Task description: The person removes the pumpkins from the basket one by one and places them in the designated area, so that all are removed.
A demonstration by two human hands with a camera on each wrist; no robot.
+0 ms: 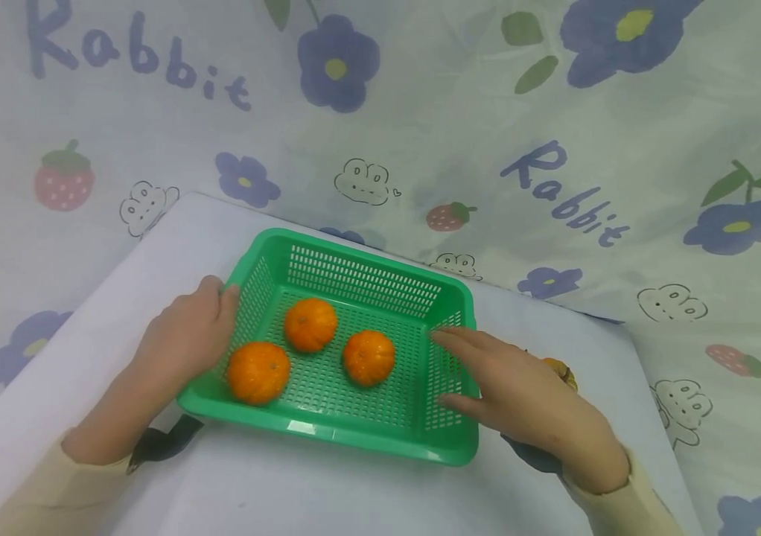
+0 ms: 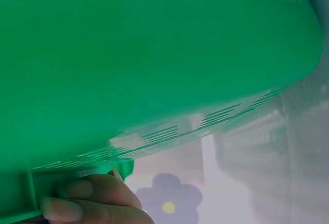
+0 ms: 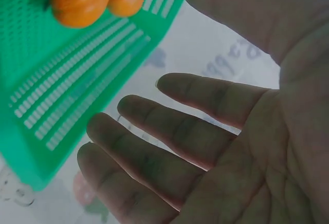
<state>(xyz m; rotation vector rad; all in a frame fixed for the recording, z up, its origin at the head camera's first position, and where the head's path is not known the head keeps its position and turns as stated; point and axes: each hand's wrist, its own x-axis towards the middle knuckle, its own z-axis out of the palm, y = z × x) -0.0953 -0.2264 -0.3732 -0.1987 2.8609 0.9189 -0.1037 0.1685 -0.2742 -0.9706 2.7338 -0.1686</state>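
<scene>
A green plastic basket (image 1: 360,439) with slotted walls holds three small orange pumpkins: one at the back (image 1: 310,325), one near the middle (image 1: 369,358) and one at the left (image 1: 258,373). My left hand (image 1: 186,327) grips the basket's left rim, thumb uppermost. In the left wrist view, the fingertips (image 2: 67,208) curl under that rim beside the outer wall. Beside the right rim is my right hand (image 1: 521,387), its fingers spread and fairly straight. The right wrist view shows its bare palm (image 3: 247,167) with nothing held, and the basket wall (image 3: 77,85) beyond the fingertips.
Partly hidden behind my right hand, a yellowish gourd (image 1: 560,372) lies on the white table (image 1: 273,491). A cloth backdrop (image 1: 407,126) printed with flowers, strawberries and rabbits rises behind the table. Dark straps (image 1: 166,441) show under the wrists.
</scene>
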